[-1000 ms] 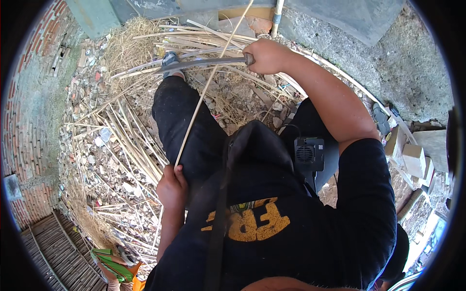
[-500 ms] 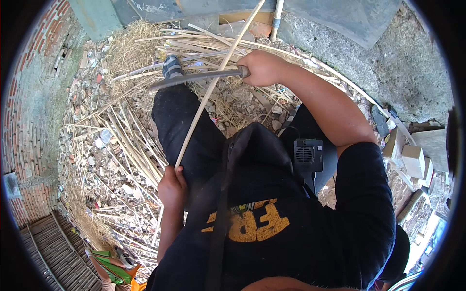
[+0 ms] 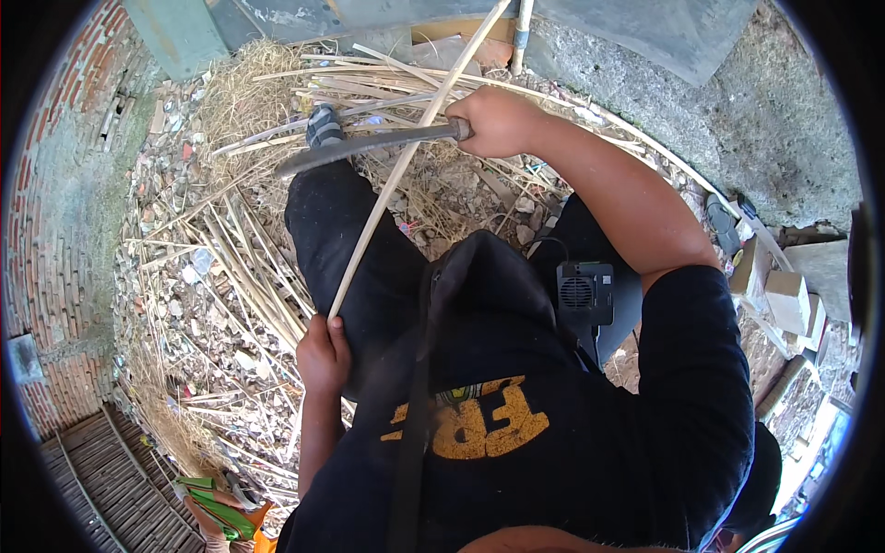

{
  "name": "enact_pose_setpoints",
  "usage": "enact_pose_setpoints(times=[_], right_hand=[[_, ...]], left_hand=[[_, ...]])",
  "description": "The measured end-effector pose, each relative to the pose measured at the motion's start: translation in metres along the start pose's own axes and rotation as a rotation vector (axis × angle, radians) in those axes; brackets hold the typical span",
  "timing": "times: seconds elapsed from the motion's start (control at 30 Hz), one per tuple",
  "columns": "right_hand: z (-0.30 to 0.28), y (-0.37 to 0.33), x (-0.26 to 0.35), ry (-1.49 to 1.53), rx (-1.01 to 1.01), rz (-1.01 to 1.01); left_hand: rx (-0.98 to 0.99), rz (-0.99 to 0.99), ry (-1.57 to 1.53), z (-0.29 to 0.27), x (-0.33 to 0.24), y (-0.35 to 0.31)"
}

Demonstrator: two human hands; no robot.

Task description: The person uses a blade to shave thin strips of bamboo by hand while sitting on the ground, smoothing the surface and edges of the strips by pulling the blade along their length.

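Observation:
My left hand [image 3: 324, 355] is closed around the near part of a long pale bamboo strip [image 3: 376, 219], beside my left thigh. The strip slants away over that thigh to the far edge of the view. In my right hand [image 3: 493, 122] is the handle of a machete [image 3: 364, 146]. Its dark blade points left and lies across the strip, over my left knee. Whether the cutting edge presses into the strip, I cannot tell.
Split bamboo strips [image 3: 249, 267] lie in a pile left of my leg, with more strips [image 3: 369, 88] beyond my foot. Rubble and dry straw [image 3: 249, 101] cover the ground. A brick wall [image 3: 69, 230] stands left, a rough concrete wall [image 3: 784, 138] right. Pale blocks [image 3: 786, 304] sit at the right.
The machete and my right hand have shifted very slightly away and left. My left hand keeps its grip on the bamboo strip, almost unmoved.

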State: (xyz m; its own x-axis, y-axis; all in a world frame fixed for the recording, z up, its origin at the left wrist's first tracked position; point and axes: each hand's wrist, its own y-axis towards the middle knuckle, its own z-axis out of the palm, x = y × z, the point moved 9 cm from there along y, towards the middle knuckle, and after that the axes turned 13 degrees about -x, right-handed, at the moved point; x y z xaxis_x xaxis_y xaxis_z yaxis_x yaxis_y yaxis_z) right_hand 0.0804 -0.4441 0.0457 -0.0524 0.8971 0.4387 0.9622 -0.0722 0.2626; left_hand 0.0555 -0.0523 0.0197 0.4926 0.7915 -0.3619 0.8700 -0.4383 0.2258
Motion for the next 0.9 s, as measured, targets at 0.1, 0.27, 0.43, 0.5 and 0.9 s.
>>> enact_pose_setpoints(times=[0.1,0.27,0.43,0.5,0.9], right_hand=[[0.008,0.002,-0.017,0.051,0.147,0.134],[0.012,0.003,-0.018,0.126,0.127,0.146],[0.011,-0.001,0.010,-0.018,0.076,-0.040],[0.017,0.001,-0.024,0.052,0.052,0.069],[0.013,0.007,-0.054,0.012,0.090,0.215]], left_hand=[[0.001,-0.025,0.020,0.002,-0.007,0.008],[0.005,-0.041,0.008,0.005,-0.007,0.005],[0.015,-0.047,0.016,0.005,-0.002,0.002],[0.021,-0.059,0.033,0.006,-0.003,0.006],[0.021,-0.040,0.052,0.003,-0.005,0.007]])
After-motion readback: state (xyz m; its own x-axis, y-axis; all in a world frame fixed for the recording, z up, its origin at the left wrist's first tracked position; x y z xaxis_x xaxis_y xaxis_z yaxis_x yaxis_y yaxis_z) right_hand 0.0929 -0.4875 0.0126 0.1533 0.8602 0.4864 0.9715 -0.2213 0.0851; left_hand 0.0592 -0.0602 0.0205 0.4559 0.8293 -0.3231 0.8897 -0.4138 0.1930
